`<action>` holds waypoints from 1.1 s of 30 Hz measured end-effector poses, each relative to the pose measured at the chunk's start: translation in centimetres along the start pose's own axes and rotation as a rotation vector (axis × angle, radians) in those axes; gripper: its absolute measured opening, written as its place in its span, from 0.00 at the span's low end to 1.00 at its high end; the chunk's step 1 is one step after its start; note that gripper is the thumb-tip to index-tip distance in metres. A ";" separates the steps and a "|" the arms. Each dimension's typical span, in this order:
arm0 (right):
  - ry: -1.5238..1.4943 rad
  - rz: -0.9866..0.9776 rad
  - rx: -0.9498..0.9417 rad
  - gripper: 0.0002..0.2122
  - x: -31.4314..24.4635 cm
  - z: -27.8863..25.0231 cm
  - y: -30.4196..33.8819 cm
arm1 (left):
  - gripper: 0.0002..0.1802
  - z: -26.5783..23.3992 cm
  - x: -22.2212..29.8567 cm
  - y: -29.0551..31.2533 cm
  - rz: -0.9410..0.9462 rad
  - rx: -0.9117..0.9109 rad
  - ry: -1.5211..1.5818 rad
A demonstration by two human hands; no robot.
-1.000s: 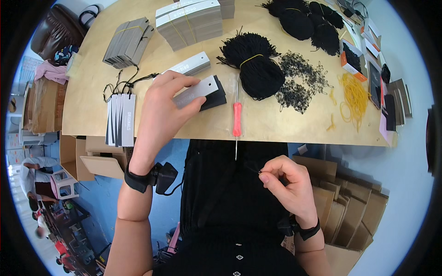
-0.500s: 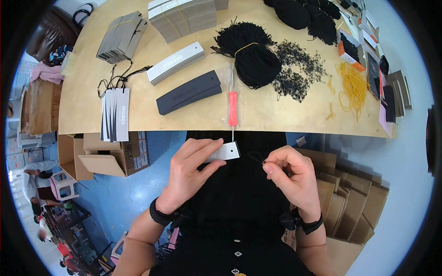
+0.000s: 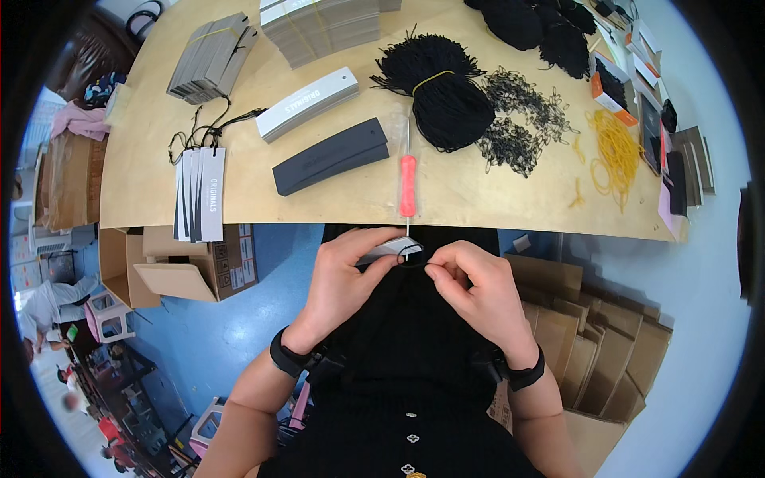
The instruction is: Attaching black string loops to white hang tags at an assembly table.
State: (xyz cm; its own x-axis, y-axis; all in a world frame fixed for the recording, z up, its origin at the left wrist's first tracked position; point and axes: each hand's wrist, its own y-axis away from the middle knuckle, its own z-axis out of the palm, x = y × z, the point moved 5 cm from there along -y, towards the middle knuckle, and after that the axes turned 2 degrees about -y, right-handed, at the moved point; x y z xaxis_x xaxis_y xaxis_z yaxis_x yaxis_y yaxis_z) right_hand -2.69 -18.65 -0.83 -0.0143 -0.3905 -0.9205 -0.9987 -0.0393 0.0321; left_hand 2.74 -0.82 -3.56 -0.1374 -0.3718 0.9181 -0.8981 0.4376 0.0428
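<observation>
Just off the table's front edge, my left hand (image 3: 349, 263) pinches a white hang tag (image 3: 384, 250) between thumb and fingers. My right hand (image 3: 476, 288) is closed at the fingertips on a thin black cord (image 3: 413, 265). The cord curves in a loop at the tag's right end, touching or right beside it. A tool with a red handle (image 3: 408, 187) lies on the table, its thin metal shaft reaching past the edge to the tag. Whether the cord passes over the shaft's tip or through the tag's hole is too small to tell.
On the table (image 3: 239, 179) are strung tags (image 3: 199, 195), a white tag stack (image 3: 308, 103), dark tags (image 3: 331, 157), a bundle of black cords (image 3: 450, 107), black clips (image 3: 522, 119) and yellow rubber bands (image 3: 615, 155). Below are an open carton (image 3: 179, 267) and flattened cardboard (image 3: 598, 342).
My right hand has moved left with the cord, bringing its loop to the tag's end. My left hand has shifted slightly right and up, and the tag is tilted differently.
</observation>
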 end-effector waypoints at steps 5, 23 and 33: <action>0.109 0.132 0.032 0.05 2.4 -0.5 1.2 | 0.16 0.1 -0.7 0.1 0.057 -0.100 0.075; -0.434 0.077 -0.112 0.09 -2.5 -1.3 -1.1 | 0.13 -3.0 4.5 1.1 0.152 -0.358 0.130; -1.356 0.661 -0.325 0.15 -0.5 0.6 -0.4 | 0.12 -3.0 3.2 1.1 0.182 -0.419 0.146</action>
State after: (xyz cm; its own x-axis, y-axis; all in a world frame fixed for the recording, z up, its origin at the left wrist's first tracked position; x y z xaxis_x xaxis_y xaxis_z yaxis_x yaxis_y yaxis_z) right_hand -2.32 -17.90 -0.66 -0.6469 0.6760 -0.3531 -0.7458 -0.4639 0.4781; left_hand 2.60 0.93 0.63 -0.1900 -0.1529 0.9698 -0.6148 0.7887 0.0039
